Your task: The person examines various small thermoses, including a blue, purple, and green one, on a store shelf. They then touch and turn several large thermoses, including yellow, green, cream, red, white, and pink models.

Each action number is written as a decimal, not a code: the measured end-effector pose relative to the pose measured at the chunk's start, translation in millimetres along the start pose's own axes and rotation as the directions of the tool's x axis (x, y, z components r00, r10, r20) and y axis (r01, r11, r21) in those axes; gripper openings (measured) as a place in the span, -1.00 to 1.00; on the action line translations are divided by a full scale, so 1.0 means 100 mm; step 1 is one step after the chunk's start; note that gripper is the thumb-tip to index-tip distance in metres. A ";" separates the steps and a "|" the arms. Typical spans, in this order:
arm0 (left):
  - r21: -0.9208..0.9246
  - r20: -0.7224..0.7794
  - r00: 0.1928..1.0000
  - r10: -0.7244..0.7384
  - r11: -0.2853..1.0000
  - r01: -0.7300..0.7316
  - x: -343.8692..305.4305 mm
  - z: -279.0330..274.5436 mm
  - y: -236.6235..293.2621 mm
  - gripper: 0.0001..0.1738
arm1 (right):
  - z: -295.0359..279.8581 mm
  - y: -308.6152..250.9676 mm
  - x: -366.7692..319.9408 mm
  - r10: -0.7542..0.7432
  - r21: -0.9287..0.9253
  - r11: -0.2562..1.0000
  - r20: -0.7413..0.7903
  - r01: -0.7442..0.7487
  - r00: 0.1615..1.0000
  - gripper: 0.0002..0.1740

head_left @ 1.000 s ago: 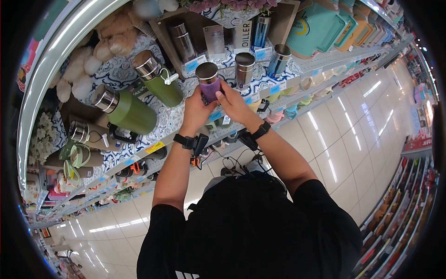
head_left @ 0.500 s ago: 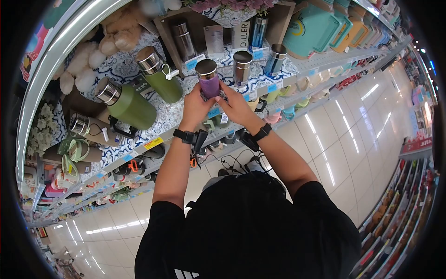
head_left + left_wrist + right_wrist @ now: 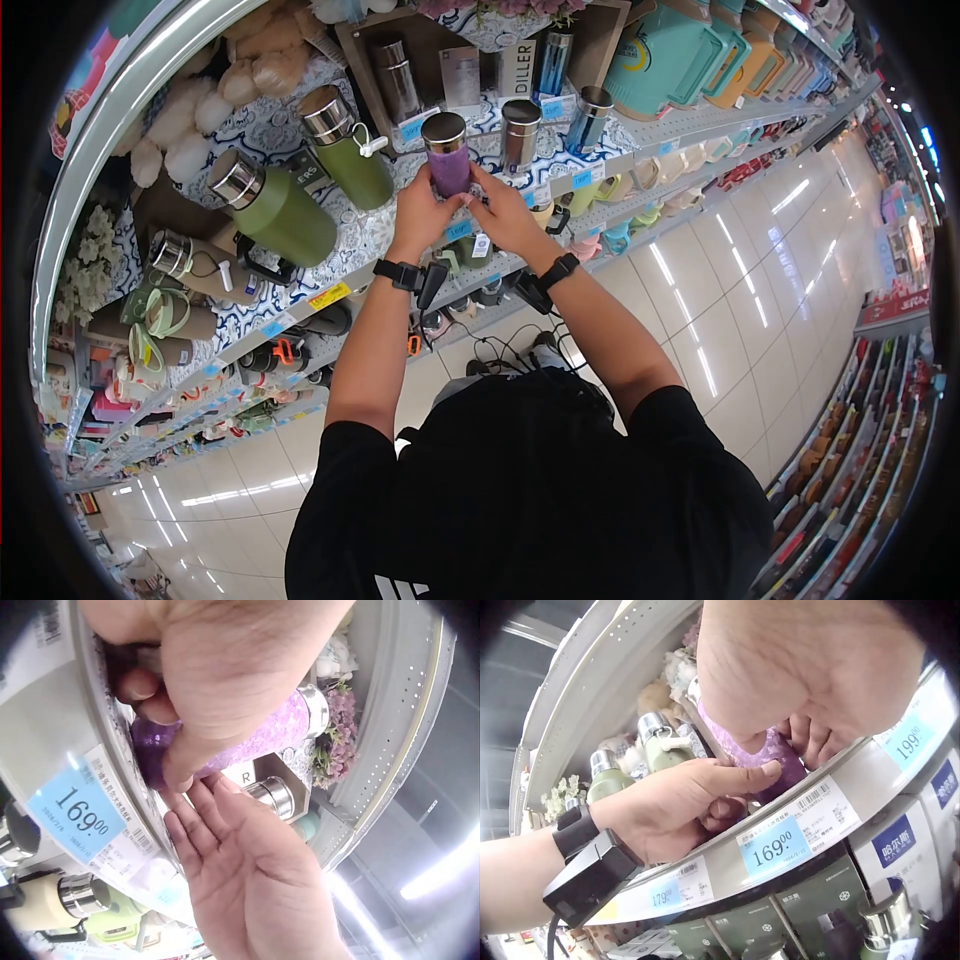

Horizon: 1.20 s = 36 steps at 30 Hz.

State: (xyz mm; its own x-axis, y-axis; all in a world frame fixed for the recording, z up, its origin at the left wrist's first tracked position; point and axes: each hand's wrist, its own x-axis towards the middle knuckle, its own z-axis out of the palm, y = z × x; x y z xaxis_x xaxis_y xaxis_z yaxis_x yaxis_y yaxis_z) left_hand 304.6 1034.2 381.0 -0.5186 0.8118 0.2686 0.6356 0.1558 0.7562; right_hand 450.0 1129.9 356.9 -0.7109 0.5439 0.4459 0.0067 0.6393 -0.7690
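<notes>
A purple thermos bottle point(image 3: 449, 168) with a silver lid stands upright near the front edge of the shelf, between my two hands. My left hand point(image 3: 421, 214) holds it from the left, its thumb point(image 3: 746, 778) lying across the lower front of the bottle. From the other side my right hand point(image 3: 507, 215) holds it, fingertips at the base in the left wrist view. Part of the bottle is hidden behind the hands in both wrist views. A brown thermos point(image 3: 520, 140) and a blue one point(image 3: 588, 122) stand to its right.
Two large green flasks point(image 3: 283, 220) stand to the left on the patterned cloth. Below the bottle, a price tag point(image 3: 79, 810) reading 169.00 is fixed to the shelf edge. Teal trays point(image 3: 665, 60) are at the back right. Boxes point(image 3: 776, 915) fill the shelf underneath.
The purple thermos bottle has shifted slightly back, away from the shelf edge, with both hands around it. The right thumb has slid lower, and more of the purple body shows.
</notes>
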 end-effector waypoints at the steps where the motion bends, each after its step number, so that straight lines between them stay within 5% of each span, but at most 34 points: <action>1: -0.004 -0.008 1.000 0.025 1.000 -0.025 0.01 0.02 -0.05 -0.35 | 0.00 0.00 -0.01 -0.004 0.000 1.000 -0.017 0.004 1.000 -0.38; 5: -0.043 0.035 0.998 -0.047 0.998 0.048 -0.01 -0.03 0.05 -0.35 | -0.07 0.02 -0.09 -0.024 0.034 0.999 -0.082 0.026 0.996 -0.48; 7: -0.029 0.021 0.999 -0.030 0.999 0.030 0.01 0.00 -0.01 -0.33 | -0.18 0.06 -0.18 0.320 0.272 0.928 -0.229 -0.255 0.919 -0.58; 8: -0.012 0.010 1.000 -0.015 1.000 0.016 0.01 0.00 -0.01 -0.31 | -0.22 0.10 -0.17 0.319 0.268 0.929 -0.228 -0.255 0.920 -0.58; 10: -0.035 0.017 1.000 -0.027 0.999 0.027 0.02 0.00 -0.01 -0.29 | -0.29 0.20 -0.13 0.264 0.350 0.934 -0.540 -0.072 0.799 -0.61; 12: -0.055 0.026 0.999 -0.038 0.998 0.040 -0.01 -0.01 0.02 -0.27 | -0.39 0.26 -0.05 0.257 0.351 0.934 -0.524 -0.069 0.812 -0.50; 15: -0.070 -0.031 0.999 0.021 0.997 -0.023 -0.02 -0.02 0.06 -0.26 | -0.47 0.31 0.09 0.173 0.059 0.985 -0.413 -0.164 0.894 -0.15; 19: 0.022 -0.067 0.997 0.027 0.999 -0.025 -0.02 0.02 0.10 -0.32 | -0.52 0.08 0.21 0.196 -0.113 0.966 -0.275 -0.234 0.941 -0.33; 25: 0.055 -0.071 0.995 -0.063 0.996 0.067 0.04 -0.05 0.17 -0.36 | -0.49 0.24 0.34 0.252 -0.068 0.957 -0.288 -0.282 0.924 -0.54; 36: 0.024 -0.105 0.994 -0.040 0.999 0.042 0.15 0.04 0.04 -0.38 | -0.41 0.39 0.46 0.180 -0.083 0.973 -0.309 -0.215 0.934 -0.53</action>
State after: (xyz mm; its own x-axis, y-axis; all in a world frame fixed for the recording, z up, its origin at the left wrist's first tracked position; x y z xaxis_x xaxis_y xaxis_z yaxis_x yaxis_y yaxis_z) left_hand 301.6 1049.2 385.5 -0.6006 0.7414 0.2995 0.6266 0.2037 0.7523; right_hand 446.6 1202.0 366.0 -0.4452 0.7909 0.4199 0.2179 0.5505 -0.8059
